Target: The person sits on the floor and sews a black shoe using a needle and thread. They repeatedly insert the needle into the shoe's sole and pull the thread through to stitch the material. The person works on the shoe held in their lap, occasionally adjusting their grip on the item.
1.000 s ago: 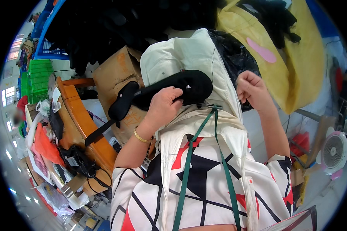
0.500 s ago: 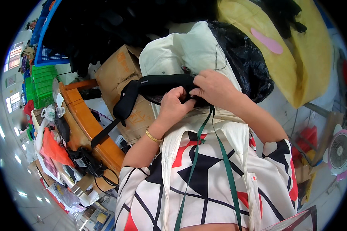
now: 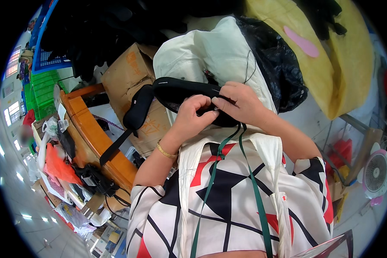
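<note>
My left hand [image 3: 195,112] and my right hand [image 3: 240,103] meet over my lap on a long black padded fabric piece [image 3: 174,88] with a rounded end and a small pale label. My left thumb and fingers are bent in a pinch at its near edge. The right fingers are closed on the same piece, close to the left fingertips. A thin light line shows by the right fingers; what it is I cannot tell. Beside the piece, to the left, hangs a similar black padded piece [image 3: 139,106] with a strap trailing down over a wooden chair.
White cloth [image 3: 193,51] and a black plastic bag [image 3: 284,73] lie just beyond my hands. At left stand a cardboard box [image 3: 127,73] and the wooden chair [image 3: 90,133]. A yellow sack [image 3: 348,64] with a pink insole-shaped piece [image 3: 301,41] is far right; a fan [image 3: 377,172] stands at right.
The rounded end of the black padded piece has tilted up and turned slightly. My right fingers have shifted a little, with the fingertips now lower beside the left ones.
</note>
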{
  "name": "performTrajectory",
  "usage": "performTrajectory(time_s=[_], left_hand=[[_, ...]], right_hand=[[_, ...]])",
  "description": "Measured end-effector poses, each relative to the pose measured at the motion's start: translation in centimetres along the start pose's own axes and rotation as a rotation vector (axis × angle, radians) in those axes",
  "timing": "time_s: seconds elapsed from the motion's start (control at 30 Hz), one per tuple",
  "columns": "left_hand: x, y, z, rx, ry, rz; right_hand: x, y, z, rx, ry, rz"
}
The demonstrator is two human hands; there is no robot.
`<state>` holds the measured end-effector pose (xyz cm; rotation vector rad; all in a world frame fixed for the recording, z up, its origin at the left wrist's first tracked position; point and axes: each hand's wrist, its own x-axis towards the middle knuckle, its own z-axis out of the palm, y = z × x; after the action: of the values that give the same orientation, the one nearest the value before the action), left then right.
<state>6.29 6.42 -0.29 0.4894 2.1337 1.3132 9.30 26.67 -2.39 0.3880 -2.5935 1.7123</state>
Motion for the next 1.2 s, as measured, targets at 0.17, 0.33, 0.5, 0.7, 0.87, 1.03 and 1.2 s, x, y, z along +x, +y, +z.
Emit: performTrajectory(time_s=[0.17,0.33,0.5,0.7,0.87,1.03,1.2], left_hand=[[-0.1,0.0,0.1,-0.109,0.021,-0.098],[0.3,-0.3,-0.1,-0.159,0.036,-0.090],[0.3,-0.1,-0.8,-0.369,0.079,-0.136],[0.2,3.4,-3.9,-0.810,0.254,-0.075],[0.1,3.1,-4.2,-0.913,0.257,-0.041],[-0.5,0.4,-2.9,-1.027,0.186,-0.054],[0.2,0.3,-1.9,-1.049,0.231,-0.120]], right_hand=[[-0.6,0.2,1.2,0.006,0.157,-0.002],[-0.4,0.2,2.1,0.185,0.273,0.193],[1.5,-0.7,-1.0,0.200,0.380,0.082],[1.1,-2.5,-3.0,0.312,0.297,0.127],[2.0,-4.1,-0.9,0.145,0.268,-0.008],[2.4,-2.8,0.8,0.035,0.318,-0.070],[2.0,-2.5,1.2,-0.051,0.379,-0.128]])
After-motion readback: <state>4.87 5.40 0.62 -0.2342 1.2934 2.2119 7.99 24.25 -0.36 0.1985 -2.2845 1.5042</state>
